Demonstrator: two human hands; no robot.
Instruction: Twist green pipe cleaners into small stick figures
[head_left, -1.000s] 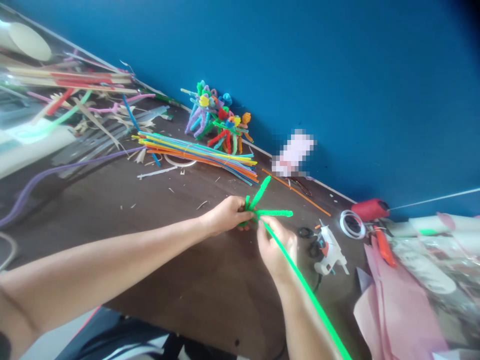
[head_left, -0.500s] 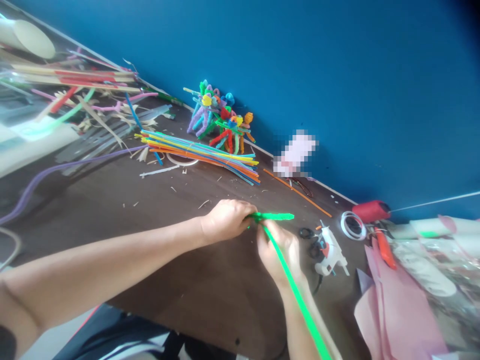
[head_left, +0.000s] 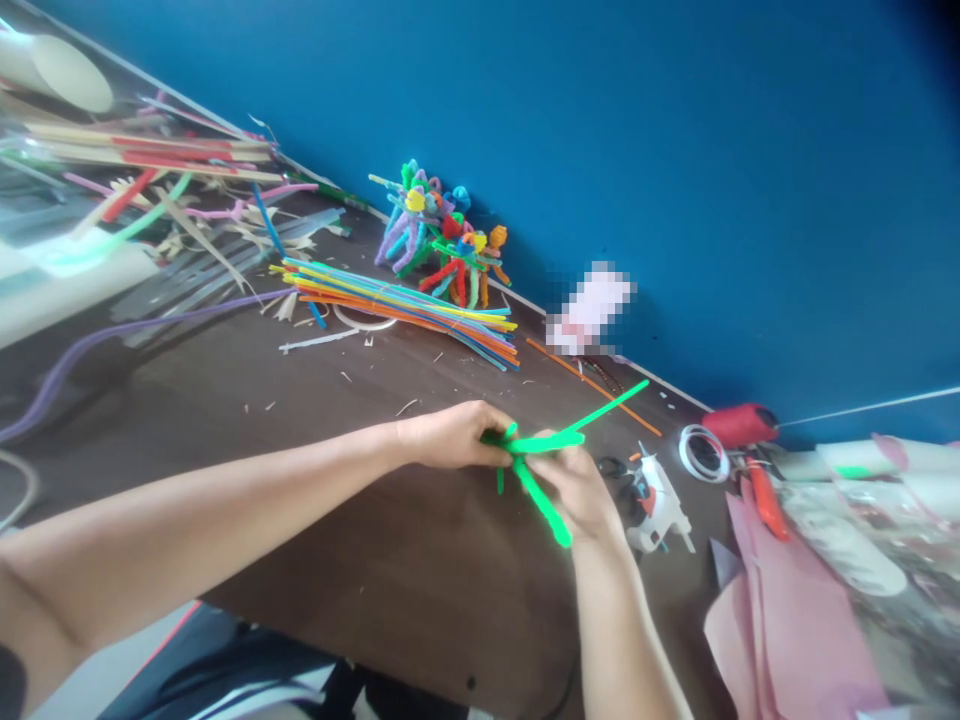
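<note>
My left hand (head_left: pixel 465 435) is closed, its fingers pinching the left end of a bright green pipe cleaner piece (head_left: pixel 547 442). Several green lengths stick out from that grip: a thick one to the right, another down to the right, and a thin one reaching up to the right. My right hand (head_left: pixel 574 485) is closed at the green piece, just right of the left hand. Its fingertips are partly hidden behind the green lengths.
A bundle of coloured pipe cleaners (head_left: pixel 405 305) lies behind the hands, with small pipe-cleaner figures (head_left: pixel 450 235) by the blue wall. A white glue gun (head_left: pixel 660 505), a tape roll (head_left: pixel 703 453) and pink sheets (head_left: pixel 795 610) are at right.
The long green strand that hung over the right forearm has gone from there. A thin green length now points up to the right, and a thick one shows below it. The right hand has shifted slightly.
</note>
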